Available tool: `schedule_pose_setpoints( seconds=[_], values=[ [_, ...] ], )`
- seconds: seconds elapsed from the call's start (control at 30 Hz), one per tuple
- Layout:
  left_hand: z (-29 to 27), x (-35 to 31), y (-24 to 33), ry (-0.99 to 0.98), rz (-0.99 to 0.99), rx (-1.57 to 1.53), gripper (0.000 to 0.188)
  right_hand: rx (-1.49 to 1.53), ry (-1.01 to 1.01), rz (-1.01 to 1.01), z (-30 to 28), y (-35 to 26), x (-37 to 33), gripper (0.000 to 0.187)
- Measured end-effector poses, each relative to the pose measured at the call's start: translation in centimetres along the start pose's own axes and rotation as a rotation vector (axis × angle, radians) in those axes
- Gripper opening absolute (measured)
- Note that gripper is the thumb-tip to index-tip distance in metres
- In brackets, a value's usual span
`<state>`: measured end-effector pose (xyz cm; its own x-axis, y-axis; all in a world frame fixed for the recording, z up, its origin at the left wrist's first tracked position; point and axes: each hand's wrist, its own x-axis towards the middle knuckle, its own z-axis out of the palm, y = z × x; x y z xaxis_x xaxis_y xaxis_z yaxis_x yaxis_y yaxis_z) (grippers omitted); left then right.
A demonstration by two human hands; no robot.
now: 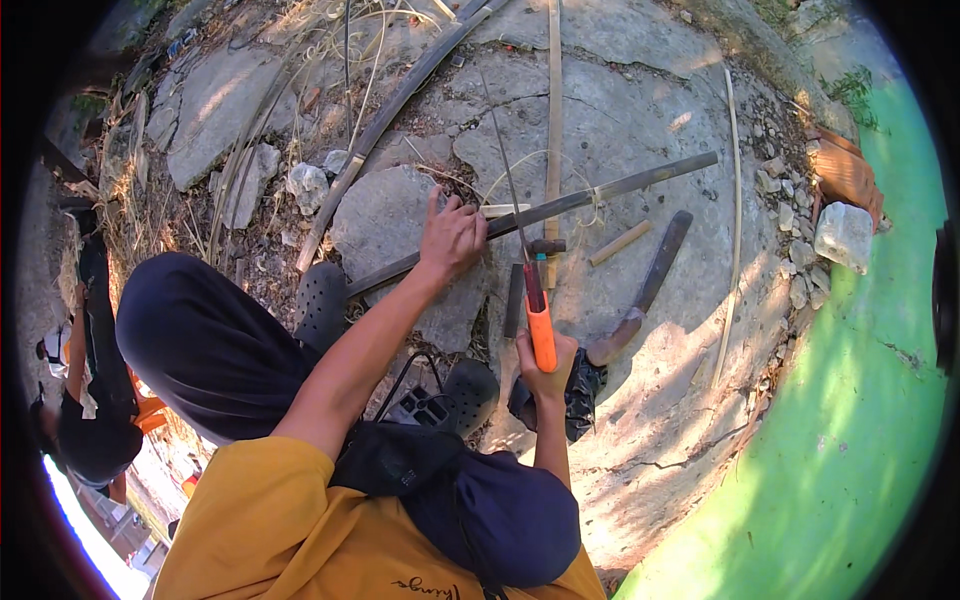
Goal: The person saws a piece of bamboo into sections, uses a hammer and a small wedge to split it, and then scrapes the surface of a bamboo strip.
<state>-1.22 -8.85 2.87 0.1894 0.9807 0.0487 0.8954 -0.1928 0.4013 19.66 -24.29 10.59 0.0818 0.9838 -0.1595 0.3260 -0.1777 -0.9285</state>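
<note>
My right hand [546, 372] is closed round the orange handle of a hand saw [541, 328]. Its thin blade points away from me and crosses a long dark strip, apparently split bamboo [640, 180]. The strip lies slantwise over the stone ground, its near end by my shoe. My left hand [455, 236] presses on this strip, left of the blade, fingers curled over it and the index finger stretched out. A short pale piece [505, 210] sits beside those fingers. Whether the saw teeth touch the strip, I cannot tell.
Right of the saw lie a short stick [620, 242] and a dark, long-bladed tool [655, 270]. A hammer-like head [547, 246] shows beside the blade. Black plastic [585, 392] is by my right hand. Long strips [400, 100] stretch beyond; another person [95, 420] is at left.
</note>
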Motion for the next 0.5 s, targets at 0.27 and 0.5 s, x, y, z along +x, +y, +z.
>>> schedule_pose_setpoints(
  seconds=[0.27,0.5],
  values=[
    [-0.1,-0.1,1.7,0.009,0.067,0.051,0.041,0.05,0.025,0.118,-3.8,-0.6,-5.7,0.009],
    [-0.1,-1.7,0.3,-0.033,0.052,0.033,0.04,0.007,-0.037,0.22,-2.1,-0.7,-6.0,0.006]
  ],
)
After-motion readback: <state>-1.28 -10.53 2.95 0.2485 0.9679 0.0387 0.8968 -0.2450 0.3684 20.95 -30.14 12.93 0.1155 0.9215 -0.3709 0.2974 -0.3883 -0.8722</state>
